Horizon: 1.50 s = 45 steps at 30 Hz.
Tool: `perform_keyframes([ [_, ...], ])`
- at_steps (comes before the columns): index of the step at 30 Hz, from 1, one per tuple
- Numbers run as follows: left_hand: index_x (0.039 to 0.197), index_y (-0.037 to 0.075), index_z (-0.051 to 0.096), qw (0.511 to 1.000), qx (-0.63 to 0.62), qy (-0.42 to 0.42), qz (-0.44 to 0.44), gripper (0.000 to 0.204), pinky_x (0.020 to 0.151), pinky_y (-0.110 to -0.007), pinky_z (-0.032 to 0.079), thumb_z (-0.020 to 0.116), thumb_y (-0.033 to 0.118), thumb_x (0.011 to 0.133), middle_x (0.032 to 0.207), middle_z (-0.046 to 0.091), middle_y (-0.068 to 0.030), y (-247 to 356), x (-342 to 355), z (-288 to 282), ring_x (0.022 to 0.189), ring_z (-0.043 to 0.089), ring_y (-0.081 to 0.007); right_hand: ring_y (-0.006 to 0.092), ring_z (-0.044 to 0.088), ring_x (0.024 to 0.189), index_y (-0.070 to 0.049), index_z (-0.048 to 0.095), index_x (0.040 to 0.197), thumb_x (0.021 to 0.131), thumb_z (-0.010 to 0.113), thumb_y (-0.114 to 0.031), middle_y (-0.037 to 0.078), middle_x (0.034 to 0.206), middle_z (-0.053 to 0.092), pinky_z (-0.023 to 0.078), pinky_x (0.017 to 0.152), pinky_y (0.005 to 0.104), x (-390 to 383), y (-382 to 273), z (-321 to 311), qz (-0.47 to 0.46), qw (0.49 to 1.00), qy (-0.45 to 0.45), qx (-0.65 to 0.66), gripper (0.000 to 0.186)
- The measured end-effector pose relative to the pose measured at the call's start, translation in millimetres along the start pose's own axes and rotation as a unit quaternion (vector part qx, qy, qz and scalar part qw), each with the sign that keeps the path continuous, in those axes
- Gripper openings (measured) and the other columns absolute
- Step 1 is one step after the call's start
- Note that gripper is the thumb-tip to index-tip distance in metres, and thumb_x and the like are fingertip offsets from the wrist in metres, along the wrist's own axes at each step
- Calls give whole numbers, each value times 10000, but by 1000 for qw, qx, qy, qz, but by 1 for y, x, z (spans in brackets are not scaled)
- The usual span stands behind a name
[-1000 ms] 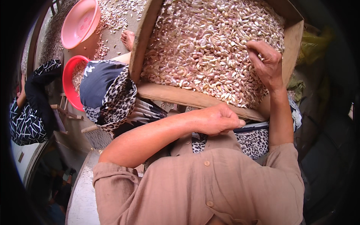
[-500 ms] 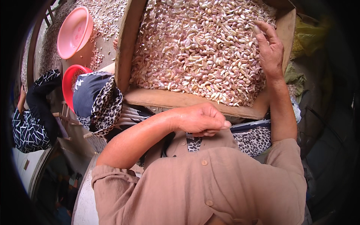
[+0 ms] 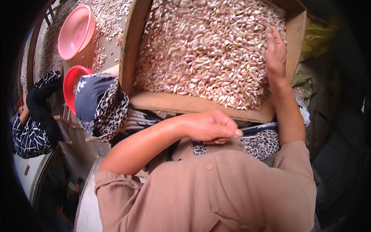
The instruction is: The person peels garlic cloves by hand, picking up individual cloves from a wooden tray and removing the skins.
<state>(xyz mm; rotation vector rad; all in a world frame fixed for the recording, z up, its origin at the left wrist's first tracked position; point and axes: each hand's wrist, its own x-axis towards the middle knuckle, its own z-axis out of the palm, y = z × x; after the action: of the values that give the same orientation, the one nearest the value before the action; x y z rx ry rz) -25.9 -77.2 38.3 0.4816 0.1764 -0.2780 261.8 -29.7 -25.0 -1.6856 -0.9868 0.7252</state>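
Garlic cloves (image 3: 208, 58), pale with pink-purple skins, fill a wooden tray (image 3: 170, 101) in front of me. My right hand (image 3: 275, 56) lies along the tray's right side, over the edge of the cloves. Its fingers are stretched out toward the far side, with nothing seen in them. My left hand (image 3: 216, 127) is closed in front of my body, just on the near side of the tray's front board. Its thumb presses against the curled fingers, and whatever may be inside is hidden.
A pink basin (image 3: 77, 33) stands tilted at the far left, near scattered cloves. Beside the tray's left corner are a red basin (image 3: 69, 89) and a person in a dark, leopard-trimmed hat (image 3: 94, 98). Another person (image 3: 34, 131) sits farther left. A yellow bag (image 3: 319, 36) lies right.
My right hand has straightened from a bent, spread shape and come down flatter along the tray's right side. My left hand has shifted slightly right, still closed.
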Motion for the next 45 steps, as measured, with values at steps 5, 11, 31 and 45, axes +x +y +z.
perform_keyframes([
  [5,665,106,461,998,38,-49,-9,500,489,-257,293,557,349,1091,603,381,73,-19,6,-2,542,333,-53,176,583,1170,22,633,1306,1061,581,-297,98,1263,645,447,1037,313,-1,5,9,-19,997,-9,-72,406],
  [11,673,100,470,998,41,-35,-20,492,488,-257,297,557,346,1091,608,397,72,-19,8,-2,541,339,-52,243,583,1213,-11,649,1300,1047,596,-295,135,1304,625,441,1066,345,1,19,13,-88,990,-10,-107,384],
  [31,723,66,523,994,-72,4,-85,445,433,-241,358,527,302,1100,640,464,-3,22,12,-16,523,405,-102,219,507,1333,31,561,1392,1135,343,-387,136,1405,595,320,1178,331,-9,-9,25,17,999,6,37,537],
  [45,735,37,555,989,-36,142,29,438,500,-284,420,531,305,1081,644,565,-82,30,19,-61,485,514,-160,243,522,1339,39,575,1380,1137,310,-430,158,1400,613,333,1172,340,-12,-21,12,46,999,3,0,590],
])
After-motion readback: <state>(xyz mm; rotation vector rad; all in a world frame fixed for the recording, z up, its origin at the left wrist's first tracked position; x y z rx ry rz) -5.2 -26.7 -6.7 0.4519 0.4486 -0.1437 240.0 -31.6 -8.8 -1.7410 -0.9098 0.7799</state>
